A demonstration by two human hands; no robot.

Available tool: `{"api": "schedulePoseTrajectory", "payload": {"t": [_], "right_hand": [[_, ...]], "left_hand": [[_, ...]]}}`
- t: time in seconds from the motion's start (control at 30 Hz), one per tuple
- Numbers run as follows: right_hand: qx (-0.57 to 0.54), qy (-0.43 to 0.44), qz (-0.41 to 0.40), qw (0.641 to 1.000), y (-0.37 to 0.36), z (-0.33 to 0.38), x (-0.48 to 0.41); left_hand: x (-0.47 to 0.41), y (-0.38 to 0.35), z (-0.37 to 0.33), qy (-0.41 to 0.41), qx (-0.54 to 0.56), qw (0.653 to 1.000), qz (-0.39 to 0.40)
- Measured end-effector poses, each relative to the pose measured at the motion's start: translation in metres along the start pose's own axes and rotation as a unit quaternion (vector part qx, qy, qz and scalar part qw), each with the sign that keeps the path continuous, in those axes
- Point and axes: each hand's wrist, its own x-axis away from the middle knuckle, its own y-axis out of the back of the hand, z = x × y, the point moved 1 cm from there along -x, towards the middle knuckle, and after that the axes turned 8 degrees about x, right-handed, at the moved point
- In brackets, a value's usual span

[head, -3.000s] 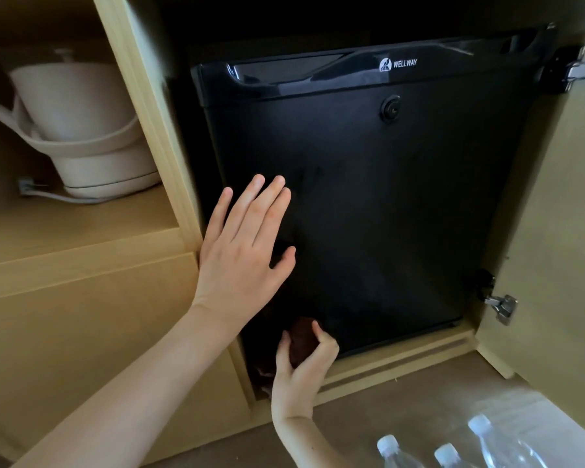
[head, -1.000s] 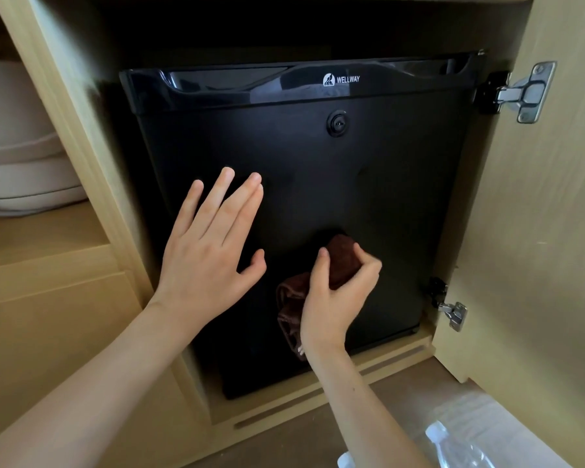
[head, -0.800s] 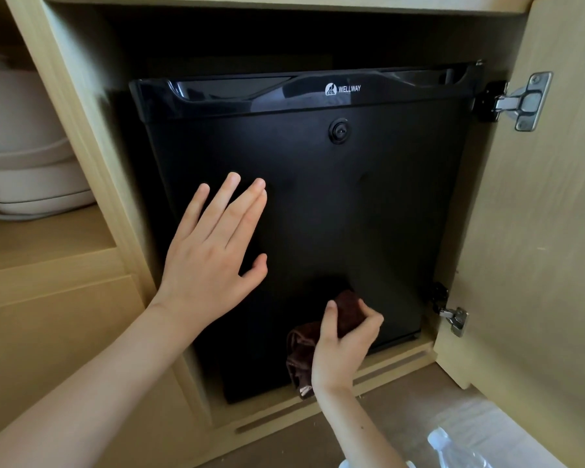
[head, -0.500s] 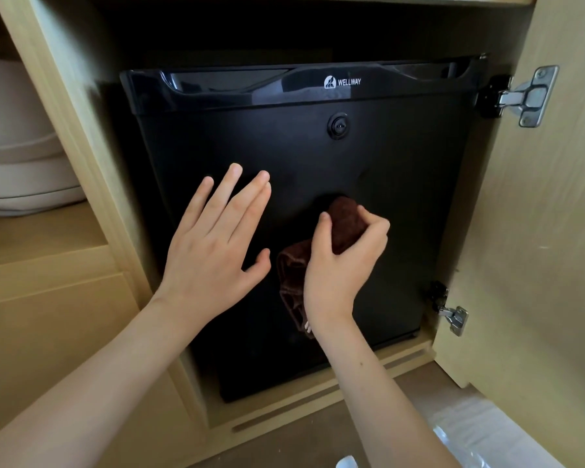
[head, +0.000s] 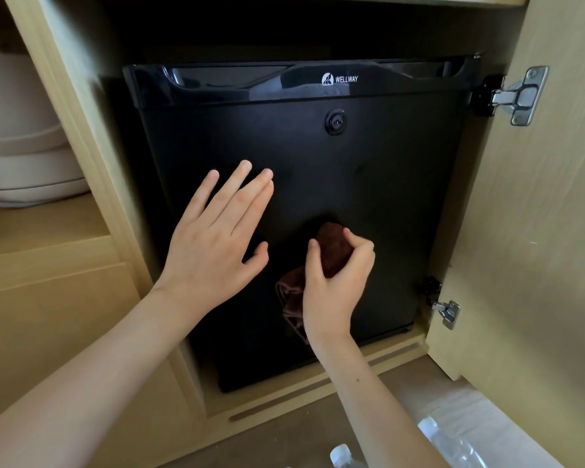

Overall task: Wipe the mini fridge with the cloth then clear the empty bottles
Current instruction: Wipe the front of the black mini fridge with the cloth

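So the mini fridge (head: pixel 368 170) sits closed inside a light wood cabinet, and the wipe-down looks to be in the middle of things. The brown cloth (head: pixel 333 246) is bunched up against the lower middle of the black door. The right hand (head: pixel 331 285) has its grip curled round it, thumb on one side and fingers over the top, and a loose tail of fabric hangs down past the wrist. The left hand (head: pixel 213 251) lies flat on the door just beside it, fingers straight, holding nothing, probably just bracing.

How much of the door has been covered is hard to say, since black on black shows no streaks. The glossy top trim with the logo and the area around the lock (head: pixel 335 122) are well above the cloth, so they're likely left to do.

The bottle part hasn't started, as far as anyone can tell. A capped bottle (head: pixel 341 454) and another clear bottle (head: pixel 453 440) are down on the floor at the bottom edge, near the right forearm.

Around it, the cabinet door (head: pixel 537 231) is swung open on the right on its metal hinges (head: pixel 517 96). A white appliance (head: pixel 21 163) sits on the shelf to the left. Nothing blocks the fridge front, though those bottles are close enough to get knocked.
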Motion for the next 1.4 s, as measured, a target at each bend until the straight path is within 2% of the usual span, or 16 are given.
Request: {"api": "schedulePoseTrajectory", "payload": {"t": [0.1,0.2,0.3,0.37,0.5,0.6,0.67,0.8,0.9,1.1,1.3,1.4], "right_hand": [[0.008,-0.023,-0.013,1.0,0.0,-0.017,0.008],[0.04,-0.125,-0.056,0.99,0.015,-0.056,0.033],[0.044,-0.202,-0.061,0.976,0.025,-0.073,0.047],[0.027,-0.185,-0.062,0.98,0.023,-0.062,0.041],[-0.009,-0.067,-0.049,0.997,0.005,-0.015,0.013],[0.002,-0.025,-0.039,0.999,-0.003,-0.009,0.01],[0.019,-0.039,-0.025,0.999,-0.001,-0.027,0.028],[0.076,-0.145,-0.012,0.987,0.015,-0.074,0.08],[0.078,-0.175,-0.023,0.981,0.016,-0.085,0.092],[0.052,-0.202,-0.084,0.974,-0.015,-0.071,0.113],[0.01,-0.214,0.0,0.977,-0.055,-0.044,0.173],[-0.016,-0.219,0.008,0.976,-0.056,-0.036,0.172]], "left_hand": [[-0.001,-0.001,-0.002,-0.005,0.005,1.0,0.003],[0.0,-0.001,-0.004,-0.001,0.004,1.0,0.009],[-0.001,0.0,-0.006,-0.004,0.006,1.0,0.021],[-0.002,0.0,-0.006,-0.007,0.007,1.0,0.027],[-0.003,-0.001,-0.005,-0.007,0.011,1.0,0.02],[-0.001,-0.001,-0.005,-0.008,0.016,1.0,0.022],[-0.001,-0.001,-0.005,-0.005,0.016,1.0,0.023],[0.002,0.001,-0.007,-0.001,0.015,1.0,0.028],[0.008,0.004,-0.005,-0.01,0.01,0.999,0.053],[0.015,0.01,0.003,-0.02,0.014,0.997,0.072],[0.017,0.006,0.004,-0.022,0.033,0.997,0.069],[0.017,0.005,0.005,-0.02,0.048,0.997,0.064]]}}
